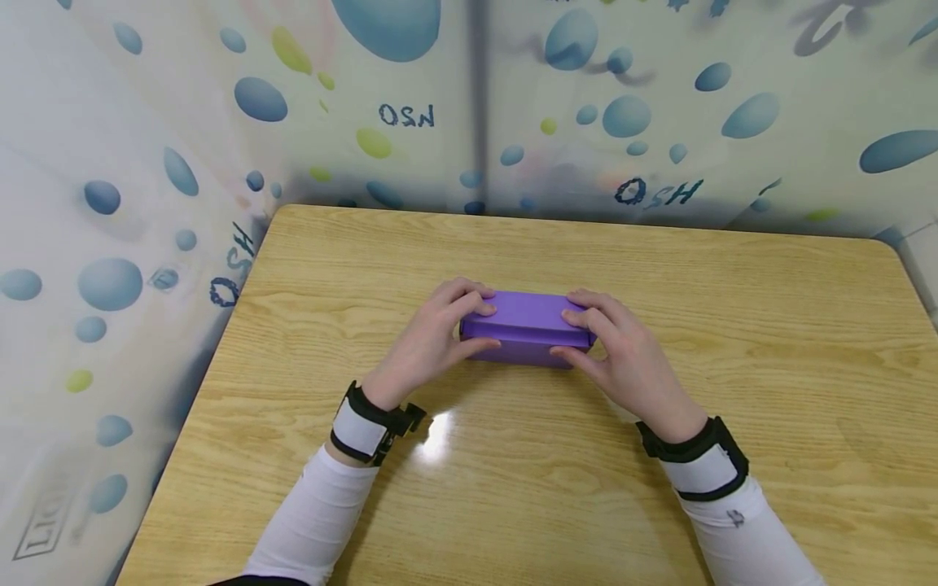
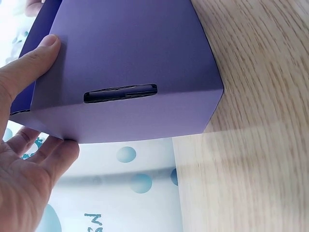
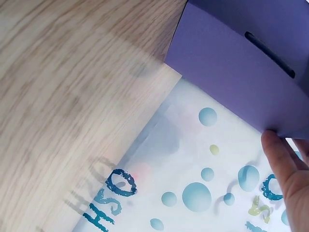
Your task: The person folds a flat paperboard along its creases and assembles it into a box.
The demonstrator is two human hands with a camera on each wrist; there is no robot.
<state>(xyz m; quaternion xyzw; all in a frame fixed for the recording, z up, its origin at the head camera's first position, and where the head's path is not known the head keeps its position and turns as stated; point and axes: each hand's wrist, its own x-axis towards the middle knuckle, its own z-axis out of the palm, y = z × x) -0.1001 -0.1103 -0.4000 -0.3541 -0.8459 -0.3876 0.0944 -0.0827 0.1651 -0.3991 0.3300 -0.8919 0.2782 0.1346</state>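
Observation:
A purple cardboard box (image 1: 529, 311) sits on the wooden table, its long side facing me. At its left end, my left hand (image 1: 431, 332) holds it, thumb against the front and fingers over the top. My right hand (image 1: 632, 358) grips the right end in much the same way. A gap shows along the front between the lid and the front wall. In the left wrist view, a narrow slot (image 2: 120, 93) runs along an edge of the box, beyond the left thumb (image 2: 36, 60). Another slot (image 3: 269, 54) appears in the right wrist view. The inside of the box is hidden.
The light wooden table (image 1: 733, 325) extends around the box on all sides. Beyond its far edge hangs a pale sheet (image 1: 513, 89) with blue and green dots; a similar one covers the left side. Black-and-white straps (image 1: 362, 425) circle both wrists.

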